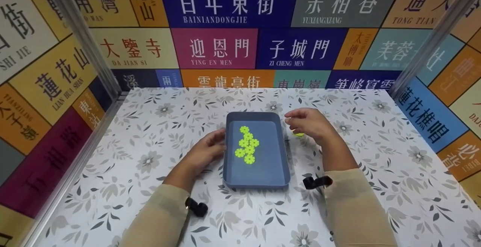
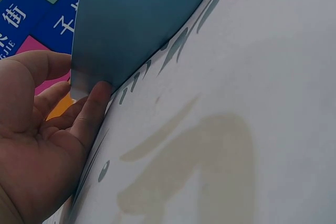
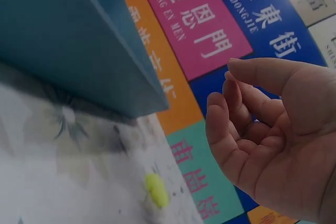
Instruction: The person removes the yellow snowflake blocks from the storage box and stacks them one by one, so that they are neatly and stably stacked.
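Observation:
A blue-grey rectangular tray lies on the table with several yellow-green flower-shaped pieces clustered inside it. At the tray's left wall is my left hand; in the left wrist view its fingertips touch the outer side of the tray. Just right of the tray, my right hand hovers with fingers loosely bent and nothing visible between them. Partly beneath it in the head view is another yellow-green piece, which in the right wrist view shows as a blurred yellow piece on the table, apart from the hand.
A white tabletop printed with grey leaves and flowers surrounds the tray. Colourful panels with Chinese lettering stand upright at the back and both sides. Small black devices are strapped at both sleeves' cuffs.

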The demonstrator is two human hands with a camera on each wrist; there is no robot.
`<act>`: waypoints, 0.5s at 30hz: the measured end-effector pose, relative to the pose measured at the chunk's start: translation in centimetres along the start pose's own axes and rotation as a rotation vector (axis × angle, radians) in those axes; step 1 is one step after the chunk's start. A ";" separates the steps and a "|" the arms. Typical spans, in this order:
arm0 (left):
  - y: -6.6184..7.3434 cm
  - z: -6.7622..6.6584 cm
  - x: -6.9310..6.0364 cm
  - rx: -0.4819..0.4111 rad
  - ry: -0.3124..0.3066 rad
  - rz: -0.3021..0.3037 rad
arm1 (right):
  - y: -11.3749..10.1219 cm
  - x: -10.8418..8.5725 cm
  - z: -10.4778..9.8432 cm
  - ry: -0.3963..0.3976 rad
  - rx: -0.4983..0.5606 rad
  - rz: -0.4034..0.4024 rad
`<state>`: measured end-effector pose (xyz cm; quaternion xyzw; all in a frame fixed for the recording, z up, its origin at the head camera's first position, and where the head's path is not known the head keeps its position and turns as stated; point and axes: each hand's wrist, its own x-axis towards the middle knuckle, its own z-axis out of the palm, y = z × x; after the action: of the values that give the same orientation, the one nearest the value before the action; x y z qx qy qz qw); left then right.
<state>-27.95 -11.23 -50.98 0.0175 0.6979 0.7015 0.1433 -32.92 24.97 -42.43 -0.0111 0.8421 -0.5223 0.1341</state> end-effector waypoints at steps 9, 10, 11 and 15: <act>0.1 0.0 -0.1 0.014 -0.004 0.008 | -3.1 -1.5 2.4 -0.178 -0.051 -0.089; 0.1 0.0 -0.1 0.013 -0.005 0.011 | -3.4 -1.6 2.6 -0.191 -0.046 -0.096; 0.1 0.0 0.0 0.008 -0.007 0.012 | -3.6 -1.6 2.9 -0.199 -0.045 -0.100; 0.0 0.0 0.0 -0.003 -0.015 0.023 | -4.3 -1.3 4.1 -0.236 -0.066 -0.117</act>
<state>-27.92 -11.19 -50.95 0.0307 0.6953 0.7042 0.1403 -31.22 19.64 -40.10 -0.1258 0.8351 -0.4963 0.2011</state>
